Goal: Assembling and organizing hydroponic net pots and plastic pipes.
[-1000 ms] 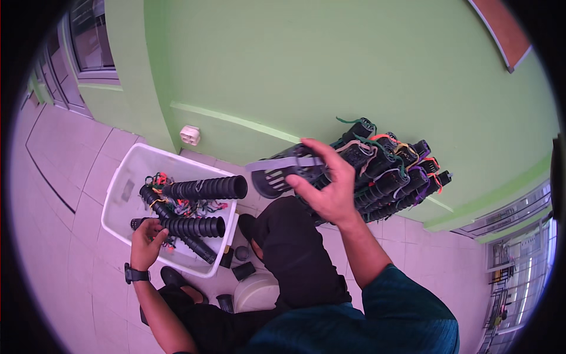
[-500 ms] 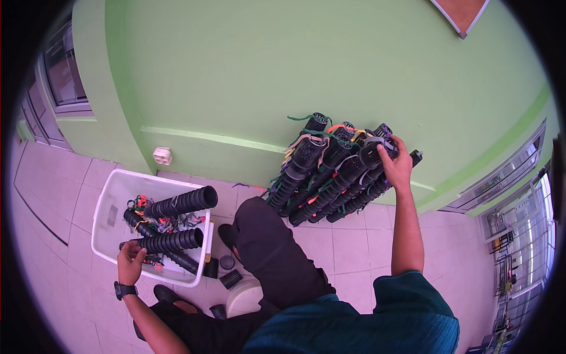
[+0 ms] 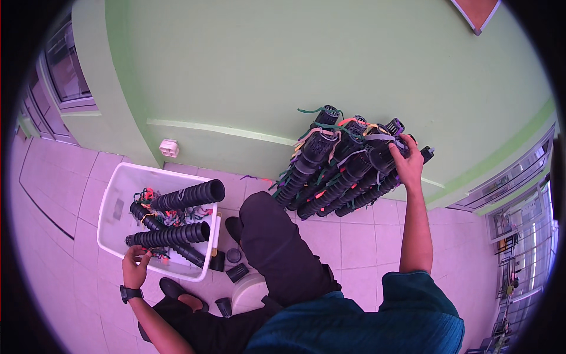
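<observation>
At the near side of a white bin (image 3: 112, 203), my left hand (image 3: 135, 265) has its fingers curled together over the rim, beside some coloured strips. Whatever those fingers pinch is too small to make out. Just beyond them lies a black ribbed tube (image 3: 171, 235), across another black tube; a third ribbed tube (image 3: 191, 195) leans out over the bin's right side. Away to the right, my right hand (image 3: 410, 165) closes round the upper end of a black tube (image 3: 382, 157) with a grey strip tied on it. That tube leans in a stack against the wall.
Several black tubes with coloured strips (image 3: 315, 147) lean on the green wall. Black caps (image 3: 237, 272) and a round whitish object (image 3: 247, 293) sit on the tiled floor between the bin and my legs. A socket box (image 3: 169, 148) is on the wall.
My left hand has come off the ribbed tube's end and dropped toward the bin's near rim. My right hand stays on the leaning tube. The view has shifted slightly.
</observation>
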The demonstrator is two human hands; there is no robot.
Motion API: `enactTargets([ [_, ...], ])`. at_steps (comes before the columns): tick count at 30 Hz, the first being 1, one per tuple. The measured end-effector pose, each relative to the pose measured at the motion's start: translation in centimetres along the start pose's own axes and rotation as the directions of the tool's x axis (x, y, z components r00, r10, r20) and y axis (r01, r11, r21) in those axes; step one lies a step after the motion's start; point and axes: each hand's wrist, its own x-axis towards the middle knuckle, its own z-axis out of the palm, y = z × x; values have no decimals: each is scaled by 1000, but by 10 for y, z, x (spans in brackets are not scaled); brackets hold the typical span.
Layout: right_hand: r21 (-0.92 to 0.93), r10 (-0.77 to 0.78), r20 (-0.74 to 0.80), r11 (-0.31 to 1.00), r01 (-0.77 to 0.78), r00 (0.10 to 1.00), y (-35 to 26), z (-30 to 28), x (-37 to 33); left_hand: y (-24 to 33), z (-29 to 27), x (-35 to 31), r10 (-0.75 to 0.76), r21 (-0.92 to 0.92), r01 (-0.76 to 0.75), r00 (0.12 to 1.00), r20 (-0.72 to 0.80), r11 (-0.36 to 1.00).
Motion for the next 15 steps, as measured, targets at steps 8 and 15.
enactTargets([
  [8, -80, -5, 107, 997, 14, 994, -3, 12, 0, 4, 12, 13, 44, 11, -44, 999, -2, 999],
  [15, 163, -17, -47, 986, 25, 999, 25, -10, -39, 2, 14, 15, 55, 54, -56, 998, 17, 997],
])
